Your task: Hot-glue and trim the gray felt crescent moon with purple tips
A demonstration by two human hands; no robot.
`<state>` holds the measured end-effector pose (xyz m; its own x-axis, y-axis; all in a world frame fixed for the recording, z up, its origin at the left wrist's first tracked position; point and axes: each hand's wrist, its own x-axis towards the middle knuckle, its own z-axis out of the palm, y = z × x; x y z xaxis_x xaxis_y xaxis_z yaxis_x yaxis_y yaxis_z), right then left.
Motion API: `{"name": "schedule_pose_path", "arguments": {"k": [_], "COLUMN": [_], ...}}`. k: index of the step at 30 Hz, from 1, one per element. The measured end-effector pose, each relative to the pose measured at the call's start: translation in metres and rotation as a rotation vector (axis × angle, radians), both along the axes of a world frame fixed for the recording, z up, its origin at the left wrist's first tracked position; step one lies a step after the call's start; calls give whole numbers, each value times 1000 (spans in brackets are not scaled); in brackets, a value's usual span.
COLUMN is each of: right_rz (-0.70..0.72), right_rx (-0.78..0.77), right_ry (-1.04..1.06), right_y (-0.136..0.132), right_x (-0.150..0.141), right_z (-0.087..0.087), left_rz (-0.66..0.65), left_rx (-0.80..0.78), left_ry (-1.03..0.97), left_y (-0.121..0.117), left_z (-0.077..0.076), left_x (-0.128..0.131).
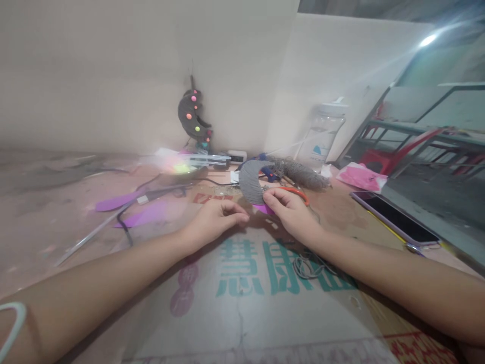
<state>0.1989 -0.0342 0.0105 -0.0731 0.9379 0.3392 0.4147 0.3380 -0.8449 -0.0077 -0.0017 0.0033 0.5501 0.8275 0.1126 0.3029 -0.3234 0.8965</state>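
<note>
My right hand (pixel 288 211) grips the lower end of a crescent shape wound in grey yarn (pixel 249 183), where bare purple card still shows. Its fingers are curled round it. My left hand (pixel 215 220) rests just left of it on the cardboard sheet (pixel 242 298), fingers pinched together, probably on the thin yarn strand, which I cannot make out. A loose bundle of grey yarn (pixel 301 174) lies behind the crescent. Orange-handled scissors (pixel 297 192) peek out behind my right hand.
A finished dark crescent with coloured pompoms (pixel 194 117) leans in the wall corner. Purple card cut-outs (pixel 125 207) and cables lie left. A phone (pixel 396 218), a pink bag (pixel 361 177) and a clear water bottle (pixel 326 134) are on the right. A glue gun (pixel 271 174) lies behind.
</note>
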Motion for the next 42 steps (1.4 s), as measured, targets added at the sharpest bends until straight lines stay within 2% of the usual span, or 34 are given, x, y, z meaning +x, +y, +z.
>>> {"name": "schedule_pose_path", "arguments": {"k": [7,13,22,27,31,34,37,40,42], "right_rz": [-18,-19,-7,-7,-7,-6,4,11,10], "right_rx": [-11,24,30,24,18,21,12,0,-6], "right_ry": [-14,-36,-36,-38,-35,-38,-42,-46,-45], "right_y": [0,1,2,0,0,0,0,-1,-1], "right_x": [1,2,2,1,1,1,1,1,1], "right_z": [1,1,1,1,2,2,2,2,2], "left_rz": [-3,-30,-25,-59,-11,8,60,148,162], "left_rx": [50,168,121,89,68,131,185,114,78], "left_ry": [-37,40,-2,-19,-6,-22,-121,-213,-192], "left_y": [2,4,3,3,3,5,10,12,10], "left_z": [0,0,4,0,-2,-5,-7,-5,0], "left_x": [1,-1,0,0,1,1,0,-1,0]}}
